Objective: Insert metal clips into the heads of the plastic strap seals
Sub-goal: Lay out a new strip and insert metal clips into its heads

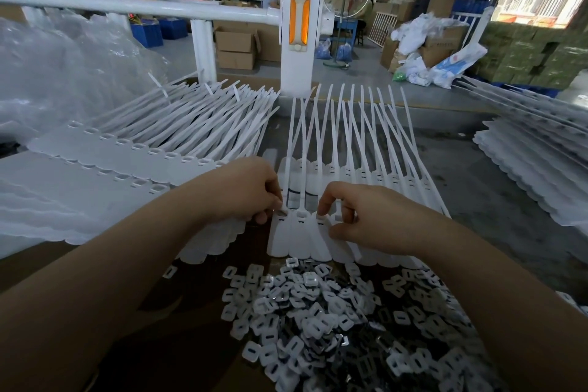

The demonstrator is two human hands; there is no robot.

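Clip heap [334, 321] crowds hands' [251, 193] approach

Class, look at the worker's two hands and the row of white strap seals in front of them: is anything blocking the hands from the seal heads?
Nothing visible blocks them. The left hand and right hand already rest on the heads of the strap seals. The pile of metal clips lies nearer the person, below the hands.

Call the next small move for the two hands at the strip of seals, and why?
Probably press down with the left hand: its fingertips pinch something small at the end head of the seal strip, likely a clip, though it is mostly hidden. The right hand steadies a nearby head. Spare clips lie piled just below.
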